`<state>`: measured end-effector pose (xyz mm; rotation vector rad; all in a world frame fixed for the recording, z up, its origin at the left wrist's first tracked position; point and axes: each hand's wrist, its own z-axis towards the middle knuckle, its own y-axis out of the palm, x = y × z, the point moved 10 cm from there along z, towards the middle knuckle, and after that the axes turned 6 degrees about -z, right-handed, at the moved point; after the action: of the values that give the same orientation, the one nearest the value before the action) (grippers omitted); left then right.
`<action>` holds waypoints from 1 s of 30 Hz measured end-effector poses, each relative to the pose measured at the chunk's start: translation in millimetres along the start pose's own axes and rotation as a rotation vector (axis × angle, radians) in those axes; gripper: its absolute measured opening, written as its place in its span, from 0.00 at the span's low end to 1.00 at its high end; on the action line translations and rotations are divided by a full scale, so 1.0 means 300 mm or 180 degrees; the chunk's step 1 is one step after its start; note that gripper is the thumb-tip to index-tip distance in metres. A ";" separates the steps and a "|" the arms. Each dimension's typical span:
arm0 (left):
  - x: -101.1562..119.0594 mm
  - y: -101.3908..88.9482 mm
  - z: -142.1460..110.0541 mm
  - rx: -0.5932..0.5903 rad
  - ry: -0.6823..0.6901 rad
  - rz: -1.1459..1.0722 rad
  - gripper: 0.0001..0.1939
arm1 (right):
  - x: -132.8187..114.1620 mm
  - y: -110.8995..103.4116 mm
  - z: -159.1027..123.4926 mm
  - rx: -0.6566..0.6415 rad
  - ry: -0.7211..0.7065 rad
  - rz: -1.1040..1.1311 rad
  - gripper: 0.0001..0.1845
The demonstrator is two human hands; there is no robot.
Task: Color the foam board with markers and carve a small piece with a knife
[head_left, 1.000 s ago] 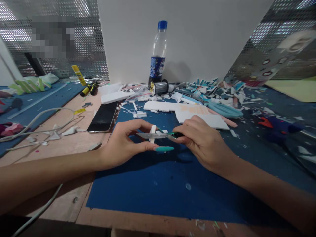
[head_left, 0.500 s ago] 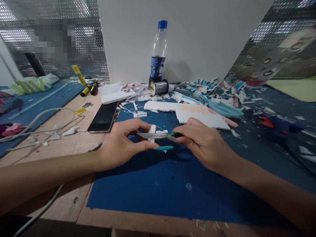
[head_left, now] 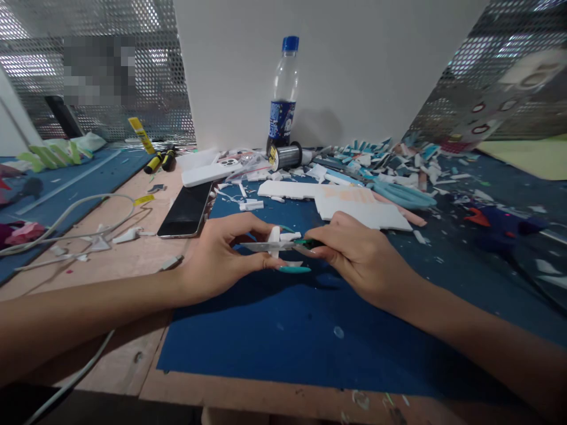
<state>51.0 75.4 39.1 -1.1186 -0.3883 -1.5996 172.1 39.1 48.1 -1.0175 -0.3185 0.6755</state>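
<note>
My left hand (head_left: 224,251) pinches a small white foam piece (head_left: 274,241) between thumb and forefinger; long teal nails show past it. My right hand (head_left: 354,248) is closed round the green-and-black handle of a craft knife (head_left: 259,247). The knife's blade points left and lies across the foam piece, its tip reaching into the gap between my left thumb and finger. Both hands are held above a blue mat (head_left: 266,336). Part of the foam is hidden behind the blade.
Beyond my hands lie cut white foam boards (head_left: 358,206), light-blue scissors handles (head_left: 405,195), a wire spool (head_left: 287,157), a bottle (head_left: 283,88) and heaped foam scraps (head_left: 367,160). A phone (head_left: 186,209) and a white cable (head_left: 88,206) are leftward. A dark-blue glue gun (head_left: 505,227) sits right.
The knife blade has slid slightly left and down across the foam piece. A thin sliver now shows near my left thumbnail. Both hands stay in nearly the same place.
</note>
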 end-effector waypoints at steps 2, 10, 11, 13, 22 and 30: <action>-0.005 -0.002 -0.002 0.0008 -0.0021 0.0052 0.11 | -0.002 -0.005 0.002 0.0049 -0.0028 -0.0033 0.24; -0.002 -0.024 -0.003 0.0164 0.0056 0.0181 0.12 | -0.003 -0.019 -0.002 0.0106 -0.0022 -0.0119 0.24; 0.001 -0.020 -0.002 0.0124 0.0069 0.0178 0.12 | -0.004 -0.018 0.000 0.0119 -0.0024 -0.0115 0.24; 0.007 -0.008 -0.002 0.0014 0.0095 0.0190 0.12 | -0.008 -0.017 0.003 0.0161 -0.0028 -0.0068 0.25; -0.016 -0.008 0.001 0.0035 -0.0055 0.0073 0.11 | -0.003 0.001 -0.005 0.0062 -0.0131 0.0046 0.23; -0.013 -0.009 0.001 0.0090 -0.0046 0.0064 0.11 | -0.014 -0.014 0.002 0.0159 -0.0138 -0.0024 0.21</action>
<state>48.6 78.8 36.8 -1.1098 -0.4068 -1.5647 170.2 35.2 52.2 -0.9547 -0.3415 0.6963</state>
